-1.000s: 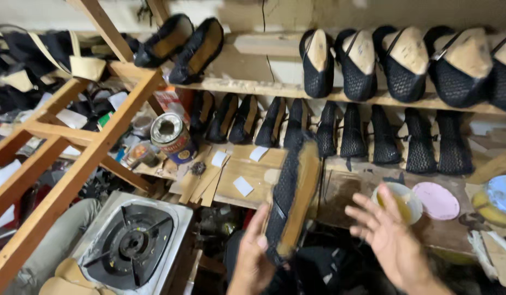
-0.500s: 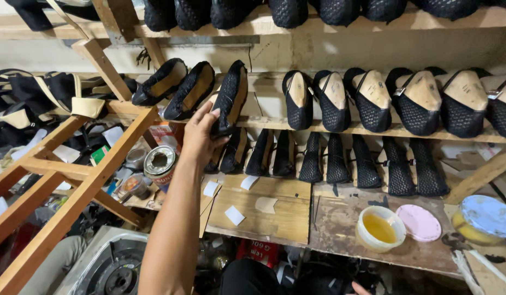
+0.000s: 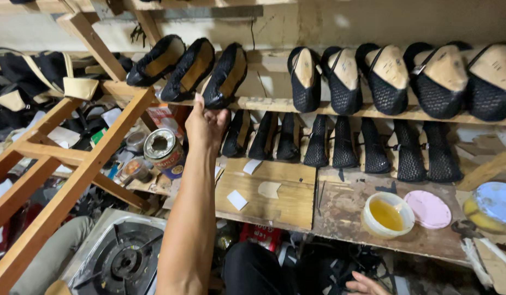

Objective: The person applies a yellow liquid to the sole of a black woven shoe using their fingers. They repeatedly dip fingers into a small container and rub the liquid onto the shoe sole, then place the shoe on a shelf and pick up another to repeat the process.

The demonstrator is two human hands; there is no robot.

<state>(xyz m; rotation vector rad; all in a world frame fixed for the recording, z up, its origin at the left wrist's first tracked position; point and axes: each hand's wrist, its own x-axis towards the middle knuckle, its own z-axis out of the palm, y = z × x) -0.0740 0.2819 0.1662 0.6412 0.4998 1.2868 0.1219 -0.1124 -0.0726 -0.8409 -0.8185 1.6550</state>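
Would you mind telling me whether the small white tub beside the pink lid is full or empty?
Partly full: the white tub stands open on the workbench, yellow liquid inside; its pink lid lies beside it.

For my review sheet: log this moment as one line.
left hand: open, under black mesh shoe on shelf | right hand: low, grip unclear

Cluttered wooden shelves (image 3: 340, 109), pale wall (image 3: 373, 22)

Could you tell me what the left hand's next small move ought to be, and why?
Probably draw the left hand back from the shelf. The black mesh shoe leans on its edge beside two others, and the open fingers sit just beneath it, gripping nothing.
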